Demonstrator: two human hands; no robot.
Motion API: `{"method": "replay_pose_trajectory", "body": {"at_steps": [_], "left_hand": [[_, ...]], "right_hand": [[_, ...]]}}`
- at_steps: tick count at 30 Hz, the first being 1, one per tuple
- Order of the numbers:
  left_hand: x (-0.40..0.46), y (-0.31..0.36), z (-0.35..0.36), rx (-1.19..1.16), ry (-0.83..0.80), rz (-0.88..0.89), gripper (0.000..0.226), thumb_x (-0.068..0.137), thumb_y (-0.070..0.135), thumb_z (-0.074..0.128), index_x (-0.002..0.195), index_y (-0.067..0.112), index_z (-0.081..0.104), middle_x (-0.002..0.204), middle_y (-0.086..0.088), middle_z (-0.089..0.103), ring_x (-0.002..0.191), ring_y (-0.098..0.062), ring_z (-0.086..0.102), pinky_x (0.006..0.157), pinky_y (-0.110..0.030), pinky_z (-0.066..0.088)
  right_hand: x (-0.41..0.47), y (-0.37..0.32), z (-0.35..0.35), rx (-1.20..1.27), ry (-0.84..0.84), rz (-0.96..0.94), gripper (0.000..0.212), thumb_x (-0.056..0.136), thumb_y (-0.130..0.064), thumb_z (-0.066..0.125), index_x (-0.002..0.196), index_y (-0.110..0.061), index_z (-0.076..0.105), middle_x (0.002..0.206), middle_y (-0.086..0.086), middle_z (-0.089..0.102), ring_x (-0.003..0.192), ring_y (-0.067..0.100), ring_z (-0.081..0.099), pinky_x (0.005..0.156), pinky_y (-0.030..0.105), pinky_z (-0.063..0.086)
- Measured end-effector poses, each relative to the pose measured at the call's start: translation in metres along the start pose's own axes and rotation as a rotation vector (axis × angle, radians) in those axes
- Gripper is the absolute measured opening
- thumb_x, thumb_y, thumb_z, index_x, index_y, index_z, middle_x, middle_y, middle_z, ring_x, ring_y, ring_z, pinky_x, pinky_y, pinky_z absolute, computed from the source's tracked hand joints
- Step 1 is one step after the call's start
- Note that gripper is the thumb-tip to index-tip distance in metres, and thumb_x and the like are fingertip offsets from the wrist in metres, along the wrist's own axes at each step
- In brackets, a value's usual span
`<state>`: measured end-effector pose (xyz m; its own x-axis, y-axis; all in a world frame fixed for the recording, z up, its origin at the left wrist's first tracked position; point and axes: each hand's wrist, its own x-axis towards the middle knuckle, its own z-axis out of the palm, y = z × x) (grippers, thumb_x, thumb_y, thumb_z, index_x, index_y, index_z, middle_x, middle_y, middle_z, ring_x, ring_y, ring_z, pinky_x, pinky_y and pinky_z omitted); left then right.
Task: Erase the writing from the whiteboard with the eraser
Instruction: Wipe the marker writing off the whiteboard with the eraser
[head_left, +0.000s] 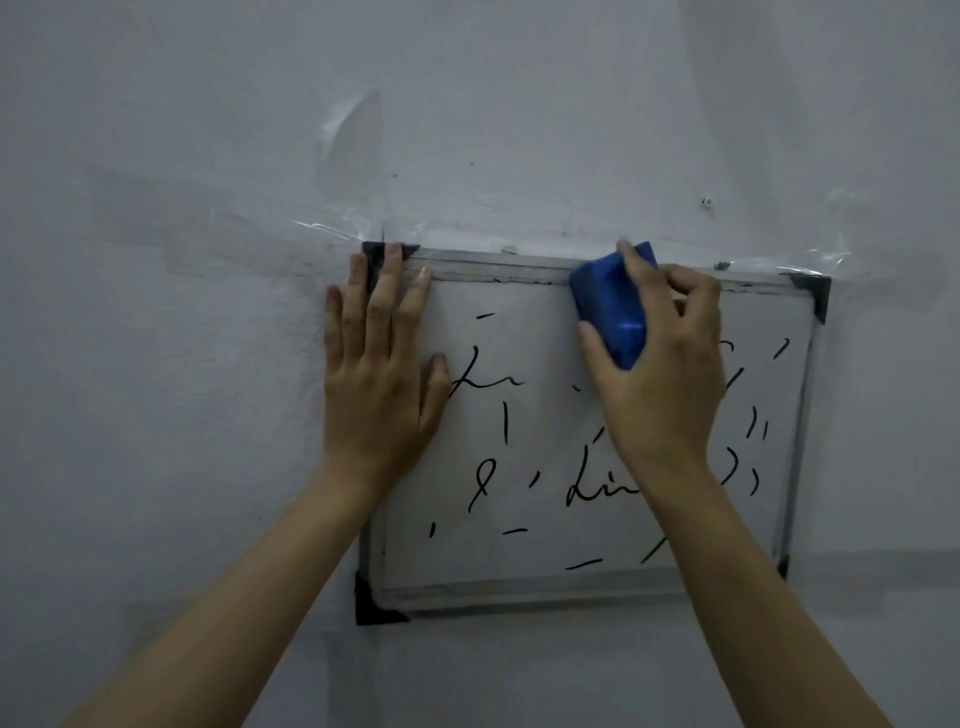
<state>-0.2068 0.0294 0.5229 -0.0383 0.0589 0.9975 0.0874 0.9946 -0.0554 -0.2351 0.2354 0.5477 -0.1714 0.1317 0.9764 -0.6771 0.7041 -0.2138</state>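
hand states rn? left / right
Left hand: open, flat on the whiteboard.
Right hand: fingers grip the blue eraser.

The whiteboard (545, 364) looks smooth, with a grey metal-looking frame (800, 431). The blue eraser (613, 306) looks soft. Shiny clear tape (343, 228) sticks on the matt wall (156, 156).

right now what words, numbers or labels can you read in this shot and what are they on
No full word, number or brand reads.
whiteboard: only leftover black marker strokes, one cursive bit perhaps "Lin", cut off by the right hand; another by the left hand is unreadable.
blue eraser: no label visible.
wall: no text.
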Motion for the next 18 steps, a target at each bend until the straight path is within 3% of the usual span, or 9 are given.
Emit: {"method": "replay_pose_trajectory", "body": {"at_steps": [5, 10, 13, 18], "left_hand": [[-0.002, -0.002, 0.002, 0.001, 0.008, 0.007, 0.062, 0.090, 0.026, 0.044, 0.148, 0.006, 0.033, 0.159, -0.017, 0.021, 0.149, -0.036, 0.010, 0.121, -0.054, 0.010], [-0.002, -0.003, 0.003, 0.002, 0.011, 0.009, 0.063, 0.089, 0.026, 0.043, 0.149, 0.008, 0.032, 0.160, -0.014, 0.020, 0.150, -0.035, 0.009, 0.122, -0.053, 0.009], [-0.002, -0.003, 0.004, 0.003, 0.014, 0.008, 0.064, 0.089, 0.026, 0.043, 0.149, 0.008, 0.031, 0.160, -0.013, 0.019, 0.150, -0.033, 0.008, 0.122, -0.052, 0.009], [-0.003, -0.004, 0.004, -0.012, 0.016, 0.009, 0.063, 0.090, 0.027, 0.043, 0.149, 0.008, 0.030, 0.160, -0.013, 0.019, 0.150, -0.033, 0.008, 0.121, -0.055, 0.012]], "right_hand": [[-0.040, -0.012, 0.009, -0.018, -0.163, -0.303, 0.072, 0.080, -0.034, 0.073, 0.145, -0.021, 0.043, 0.131, 0.009, 0.046, 0.109, 0.018, 0.049, 0.090, 0.028, 0.047], [-0.031, 0.014, 0.004, 0.081, -0.029, -0.040, 0.073, 0.081, -0.032, 0.071, 0.146, -0.024, 0.039, 0.134, 0.009, 0.040, 0.114, 0.021, 0.049, 0.089, 0.043, 0.056], [-0.026, 0.010, 0.009, 0.069, 0.048, 0.058, 0.073, 0.082, -0.030, 0.071, 0.147, -0.024, 0.037, 0.135, 0.009, 0.040, 0.116, 0.021, 0.048, 0.089, 0.044, 0.056], [-0.047, 0.007, 0.010, 0.068, -0.123, -0.263, 0.071, 0.082, -0.037, 0.065, 0.146, -0.023, 0.039, 0.132, 0.004, 0.038, 0.112, 0.016, 0.048, 0.089, 0.034, 0.053]]}}
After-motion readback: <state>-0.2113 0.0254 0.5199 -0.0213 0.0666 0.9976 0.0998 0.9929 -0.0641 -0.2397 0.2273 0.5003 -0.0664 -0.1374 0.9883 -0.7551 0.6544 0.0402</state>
